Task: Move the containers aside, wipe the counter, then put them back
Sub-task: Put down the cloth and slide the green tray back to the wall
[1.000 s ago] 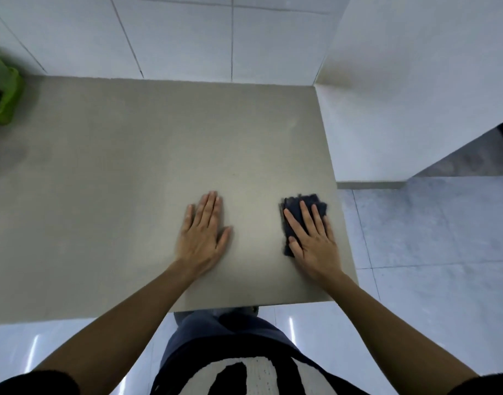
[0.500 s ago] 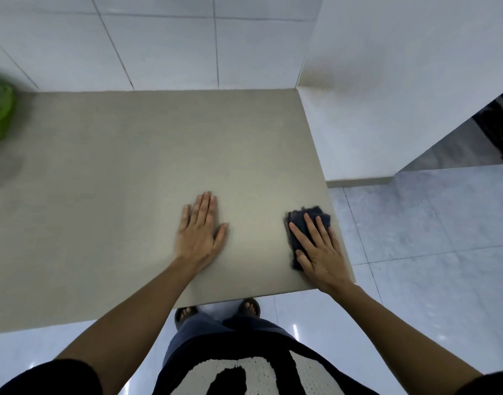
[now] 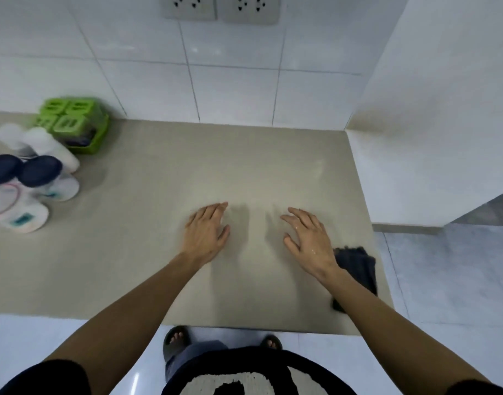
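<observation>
The beige counter point(image 3: 159, 252) runs from the left edge to the right wall. My left hand point(image 3: 206, 233) hovers over its middle, fingers apart, holding nothing. My right hand point(image 3: 307, 238) is beside it, also open and empty, with wet drops on its back. A dark blue cloth point(image 3: 355, 269) lies crumpled near the counter's right front corner, partly under my right forearm. At the far left stand the containers: a green box point(image 3: 73, 124) with several lidded cells, white bottles point(image 3: 45, 146) and two white jars with dark blue lids point(image 3: 40, 173).
White tiled wall behind the counter carries two power sockets point(image 3: 220, 8). A white wall block point(image 3: 429, 124) bounds the counter on the right. Below the front edge are a pale floor and my sandalled feet point(image 3: 176, 339).
My right hand has let go of the cloth and moved left and forward. My left hand lifted off the counter. The view tilted up and left, bringing the containers and sockets into sight.
</observation>
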A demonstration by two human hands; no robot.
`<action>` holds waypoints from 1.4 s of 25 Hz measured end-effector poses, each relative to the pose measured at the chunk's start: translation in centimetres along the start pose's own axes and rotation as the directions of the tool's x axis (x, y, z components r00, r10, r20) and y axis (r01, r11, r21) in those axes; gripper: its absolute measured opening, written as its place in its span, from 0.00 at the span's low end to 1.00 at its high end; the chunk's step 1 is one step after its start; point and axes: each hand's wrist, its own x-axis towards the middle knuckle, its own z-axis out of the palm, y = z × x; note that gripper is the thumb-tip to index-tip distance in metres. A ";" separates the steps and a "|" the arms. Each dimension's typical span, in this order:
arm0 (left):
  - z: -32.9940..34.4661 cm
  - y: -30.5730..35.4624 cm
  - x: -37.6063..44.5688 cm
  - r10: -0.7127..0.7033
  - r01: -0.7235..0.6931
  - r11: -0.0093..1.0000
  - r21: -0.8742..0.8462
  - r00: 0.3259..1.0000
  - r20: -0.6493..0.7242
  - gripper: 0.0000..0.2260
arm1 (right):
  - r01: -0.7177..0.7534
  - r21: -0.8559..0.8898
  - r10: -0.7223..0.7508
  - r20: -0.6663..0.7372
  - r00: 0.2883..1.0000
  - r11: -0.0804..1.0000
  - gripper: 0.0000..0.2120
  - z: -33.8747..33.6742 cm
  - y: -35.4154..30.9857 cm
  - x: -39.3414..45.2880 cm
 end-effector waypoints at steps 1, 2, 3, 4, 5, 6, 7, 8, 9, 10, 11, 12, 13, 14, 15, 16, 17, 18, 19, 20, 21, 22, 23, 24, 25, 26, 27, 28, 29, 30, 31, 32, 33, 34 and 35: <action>-1.1 -1.5 0.5 -0.017 0.017 1.000 0.007 1.000 -0.024 0.24 | 0.025 0.008 -0.025 0.011 1.000 1.000 0.23 0.2 -1.5 1.6; -2.3 -3.1 0.9 -0.034 0.035 0.999 0.016 0.998 -0.044 0.23 | 0.050 0.020 -0.051 0.020 0.999 0.999 0.22 0.5 -3.1 3.3; -3.4 -4.9 1.4 -0.053 0.054 0.998 0.024 0.997 -0.062 0.22 | 0.078 0.029 -0.078 0.024 0.997 0.997 0.21 0.8 -4.8 4.9; -4.5 -6.8 1.9 -0.071 0.073 0.997 0.030 0.995 -0.077 0.20 | 0.102 0.034 -0.103 0.026 0.994 0.994 0.20 1.2 -6.6 6.6; -5.6 -8.8 2.4 -0.088 0.092 0.995 0.032 0.992 -0.088 0.19 | 0.122 0.041 -0.123 0.026 0.992 0.992 0.18 1.5 -8.4 8.2; -6.8 -10.6 3.0 -0.103 0.106 0.994 0.026 0.990 -0.095 0.18 | 0.134 0.052 -0.136 0.025 0.990 0.990 0.17 1.9 -10.1 9.8; -7.8 -12.4 3.7 -0.112 0.115 0.993 0.021 0.989 -0.100 0.17 | 0.139 0.065 -0.141 0.022 0.990 0.988 0.16 2.3 -11.7 11.2; -9.1 -14.5 4.4 -0.119 0.121 0.993 0.015 0.987 -0.111 0.16 | 0.139 0.079 -0.140 0.015 0.990 0.987 0.16 2.8 -13.7 12.9; -10.4 -16.7 5.1 -0.123 0.125 0.992 0.005 0.985 -0.117 0.15 | 0.124 0.101 -0.126 0.011 0.992 0.987 0.15 3.2 -15.9 14.5; -11.8 -18.9 5.8 -0.128 0.127 0.992 -0.010 0.984 -0.121 0.14 | 0.101 0.130 -0.103 0.011 0.995 0.986 0.15 3.6 -18.2 16.1; -13.2 -21.1 6.6 -0.138 0.135 0.990 -0.026 0.983 -0.121 0.14 | 0.074 0.169 -0.078 0.015 0.997 0.983 0.15 4.2 -20.5 17.7; -14.5 -23.2 7.5 -0.153 0.149 0.988 -0.042 0.981 -0.122 0.13 | 0.043 0.215 -0.049 0.021 0.999 0.976 0.14 4.7 -22.8 19.3; -15.7 -25.4 8.5 -0.176 0.170 0.984 -0.059 0.977 -0.120 0.13 | 0.002 0.268 -0.010 0.030 1.000 0.963 0.13 5.2 -25.1 20.9; -16.9 -27.3 9.4 -0.198 0.190 0.979 -0.073 0.972 -0.124 0.12 | -0.045 0.325 0.034 0.040 0.999 0.945 0.12 5.6 -27.1 22.4; -18.1 -29.2 10.4 -0.218 0.208 0.974 -0.086 0.967 -0.130 0.12 | -0.094 0.379 0.081 0.050 0.995 0.921 0.11 6.1 -29.0 23.8; -19.3 -31.3 11.3 -0.233 0.220 0.970 -0.106 0.963 -0.135 0.11 | -0.144 0.426 0.128 0.065 0.990 0.893 0.10 6.8 -30.9 25.4; -20.5 -33.5 12.4 -0.251 0.233 0.963 -0.138 0.959 -0.130 0.10 | -0.192 0.469 0.170 0.089 0.981 0.862 0.09 7.5 -32.7 27.0; -21.4 -35.7 13.5 -0.277 0.253 0.951 -0.180 0.953 -0.121 0.10 | -0.235 0.507 0.205 0.115 0.972 0.829 0.08 8.2 -34.2 28.5; -22.3 -38.0 14.7 -0.311 0.283 0.933 -0.222 0.945 -0.105 0.10 | -0.274 0.533 0.235 0.142 0.962 0.800 0.08 8.8 -35.6 30.0; -23.0 -40.1 15.8 -0.349 0.317 0.911 -0.264 0.933 -0.085 0.09 | -0.309 0.544 0.258 0.169 0.951 0.780 0.08 9.5 -36.8 31.5; -23.6 -42.2 16.9 -0.395 0.358 0.879 -0.314 0.917 -0.061 0.09 | -0.344 0.537 0.277 0.204 0.939 0.770 0.07 10.3 -37.8 33.0; -23.9 -44.2 17.9 -0.440 0.399 0.844 -0.359 0.897 -0.037 0.10 | -0.375 0.518 0.289 0.242 0.926 0.769 0.08 11.1 -38.6 34.3; -24.0 -46.0 18.8 -0.481 0.441 0.811 -0.385 0.876 -0.010 0.12 | -0.406 0.497 0.299 0.283 0.911 0.767 0.08 12.0 -39.1 35.6; -23.9 -47.5 19.6 -0.512 0.475 0.787 -0.394 0.859 0.014 0.14 | -0.438 0.483 0.316 0.317 0.895 0.758 0.09 12.9 -39.5 36.8; -23.6 -49.0 20.5 -0.540 0.511 0.761 -0.399 0.840 0.046 0.16 | -0.471 0.477 0.341 0.336 0.878 0.742 0.08 13.9 -39.8 38.1; -23.2 -50.2 21.3 -0.564 0.545 0.731 -0.411 0.821 0.086 0.17 | -0.506 0.476 0.370 0.354 0.859 0.719 0.09 14.7 -40.1 39.3; -22.6 -51.2 21.9 -0.583 0.575 0.699 -0.426 0.803 0.128 0.19 | -0.542 0.483 0.396 0.376 0.838 0.688 0.11 15.5 -40.4 40.4; -22.1 -52.1 22.5 -0.598 0.602 0.665 -0.443 0.784 0.169 0.21 | -0.579 0.492 0.417 0.406 0.813 0.650 0.15 16.0 -40.8 41.3; -21.7 -52.8 23.0 -0.613 0.629 0.612 -0.479 0.760 0.216 0.23 | -0.615 0.501 0.435 0.438 0.787 0.609 0.21 16.6 -41.1 42.3; -21.5 -53.2 23.3 -0.620 0.653 0.544 -0.527 0.736 0.273 0.26 | -0.645 0.510 0.443 0.471 0.763 0.569 0.27 17.0 -41.4 43.0; -21.1 -53.5 23.5 -0.613 0.664 0.478 -0.574 0.721 0.323 0.28 | -0.667 0.521 0.439 0.504 0.744 0.533 0.32 17.4 -41.7 43.6; -20.8 -53.7 23.5 -0.598 0.673 0.419 -0.610 0.710 0.372 0.29 | -0.687 0.530 0.433 0.535 0.725 0.497 0.35 17.7 -42.1 44.1; -20.4 -54.0 23.7 -0.584 0.688 0.375 -0.621 0.696 0.418 0.31 | -0.701 0.543 0.426 0.557 0.713 0.462 0.39 18.2 -42.3 44.6; -20.1 -54.2 23.6 -0.565 0.700 0.355 -0.620 0.689 0.454 0.32 | -0.713 0.555 0.426 0.572 0.701 0.429 0.41 18.6 -42.6 45.1; -19.9 -54.4 23.7 -0.542 0.713 0.351 -0.607 0.683 0.489 0.33 | -0.715 0.576 0.417 0.580 0.699 0.397 0.44 19.2 -42.8 45.6</action>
